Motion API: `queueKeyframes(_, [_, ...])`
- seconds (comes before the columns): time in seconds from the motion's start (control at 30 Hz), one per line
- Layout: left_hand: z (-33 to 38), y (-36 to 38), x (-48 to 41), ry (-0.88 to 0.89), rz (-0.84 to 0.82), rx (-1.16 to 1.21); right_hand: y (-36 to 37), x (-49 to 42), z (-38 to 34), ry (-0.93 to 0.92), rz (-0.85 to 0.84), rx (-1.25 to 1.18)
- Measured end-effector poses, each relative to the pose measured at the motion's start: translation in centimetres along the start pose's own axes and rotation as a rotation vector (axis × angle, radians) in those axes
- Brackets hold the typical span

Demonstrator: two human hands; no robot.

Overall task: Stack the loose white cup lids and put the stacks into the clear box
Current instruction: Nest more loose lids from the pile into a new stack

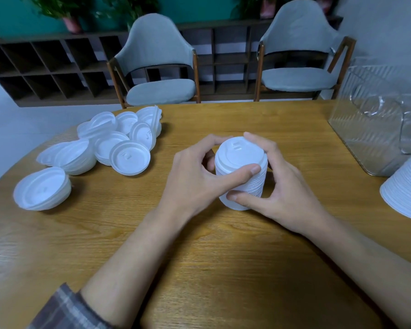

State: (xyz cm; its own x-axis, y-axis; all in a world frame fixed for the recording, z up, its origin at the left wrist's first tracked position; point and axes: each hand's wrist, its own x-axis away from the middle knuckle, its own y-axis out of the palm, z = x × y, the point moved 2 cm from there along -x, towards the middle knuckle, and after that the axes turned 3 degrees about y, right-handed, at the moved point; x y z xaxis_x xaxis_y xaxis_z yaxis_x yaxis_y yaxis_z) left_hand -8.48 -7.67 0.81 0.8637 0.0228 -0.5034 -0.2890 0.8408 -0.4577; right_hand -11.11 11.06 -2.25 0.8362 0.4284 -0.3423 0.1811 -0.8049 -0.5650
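A tall stack of white cup lids [241, 160] stands upright on the wooden table [199, 269] in the middle of the view. My left hand [195, 179] grips its left side, the thumb lying across the front below the top lid. My right hand [282, 186] grips the right side, with its thumb near the stack's base and its fingers round the back. Several loose white lids [119, 141] lie in a heap at the left, and one short stack [42, 188] sits nearer the table's left edge. The clear box [370, 129] stands at the right.
A second tall stack of white lids [408, 186] stands at the right edge, just in front of the clear box. Two grey chairs [159, 67] face the table's far side. A dark shelf runs along the back wall.
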Motion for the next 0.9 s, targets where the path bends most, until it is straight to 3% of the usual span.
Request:
queueKeyframes(0.27, [-0.4,0.5,0.4,0.060,0.020,-0.123,1.0,0.6,0.3,-0.041,0.011,0.087])
queueKeyframes(0.4, [-0.8,0.5,0.6,0.054,-0.026,-0.065,1.0,0.5,0.1,-0.052,0.060,0.104])
queueKeyframes(0.5, [-1.9,-0.7,0.6,0.035,0.043,-0.043,1.3,0.3,-0.2,-0.071,0.057,0.122])
queueKeyframes(0.9, [-9.0,-9.6,2.7,0.056,0.164,-0.588,5.5,-1.9,-3.4,-0.066,0.034,0.109])
